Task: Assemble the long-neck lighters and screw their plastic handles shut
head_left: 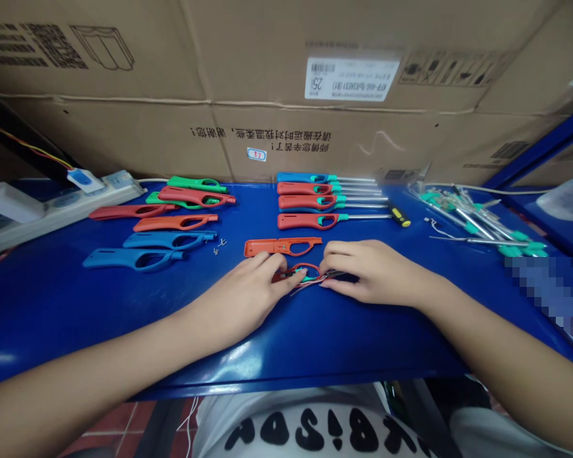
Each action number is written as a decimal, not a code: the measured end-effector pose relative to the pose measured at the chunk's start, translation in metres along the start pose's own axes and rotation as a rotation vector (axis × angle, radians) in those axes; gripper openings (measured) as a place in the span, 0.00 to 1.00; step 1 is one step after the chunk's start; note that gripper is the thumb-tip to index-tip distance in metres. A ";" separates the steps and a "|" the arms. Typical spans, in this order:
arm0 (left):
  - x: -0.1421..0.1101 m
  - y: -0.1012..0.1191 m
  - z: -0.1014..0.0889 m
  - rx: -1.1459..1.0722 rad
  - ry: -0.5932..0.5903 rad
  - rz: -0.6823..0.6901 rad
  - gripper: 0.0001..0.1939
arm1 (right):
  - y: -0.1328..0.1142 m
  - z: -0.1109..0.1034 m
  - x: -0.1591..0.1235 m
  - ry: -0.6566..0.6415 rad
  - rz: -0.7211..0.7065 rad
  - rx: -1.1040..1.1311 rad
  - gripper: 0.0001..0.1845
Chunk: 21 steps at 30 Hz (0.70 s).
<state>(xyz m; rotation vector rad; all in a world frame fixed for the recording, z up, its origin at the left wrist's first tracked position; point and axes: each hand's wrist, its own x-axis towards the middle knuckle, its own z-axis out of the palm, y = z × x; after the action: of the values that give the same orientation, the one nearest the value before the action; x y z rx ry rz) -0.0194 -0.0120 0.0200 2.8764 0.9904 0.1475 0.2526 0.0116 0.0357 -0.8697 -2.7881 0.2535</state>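
Observation:
Near the middle of the blue table, an open red lighter handle half [307, 267] lies between my hands, with a green trigger and loose thin wires [310, 280] in it. My left hand [255, 289] closes over its rear end, index finger pressing near the trigger. At its front end my right hand [365, 272] pinches a thin dark part [335, 274] beside the wires; fingers partly hide what it is. Just behind, an orange handle half [282, 247] lies with its inner side up.
Red, orange, green and blue handle shells [132, 257] lie at left, near small screws [218, 247] and a power strip [67, 207]. Several assembled lighters [310, 221] line up at the back, beside a black-yellow screwdriver [399, 214]. Metal tubes with green parts [482, 219] pile at right. Cardboard [267, 114] stands behind.

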 end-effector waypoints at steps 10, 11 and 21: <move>0.002 -0.005 0.002 -0.003 0.085 0.131 0.20 | -0.014 0.021 0.011 0.055 -0.156 -0.264 0.14; 0.002 -0.006 0.002 -0.007 0.085 0.137 0.20 | -0.014 0.021 0.011 0.049 -0.163 -0.270 0.15; 0.002 -0.009 0.002 0.122 0.037 0.171 0.23 | -0.001 0.018 0.008 0.111 0.158 0.459 0.05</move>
<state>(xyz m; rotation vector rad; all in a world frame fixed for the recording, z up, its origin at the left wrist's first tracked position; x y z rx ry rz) -0.0229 -0.0040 0.0170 3.0794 0.7832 0.1579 0.2412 0.0131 0.0197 -0.9450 -2.4090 0.8053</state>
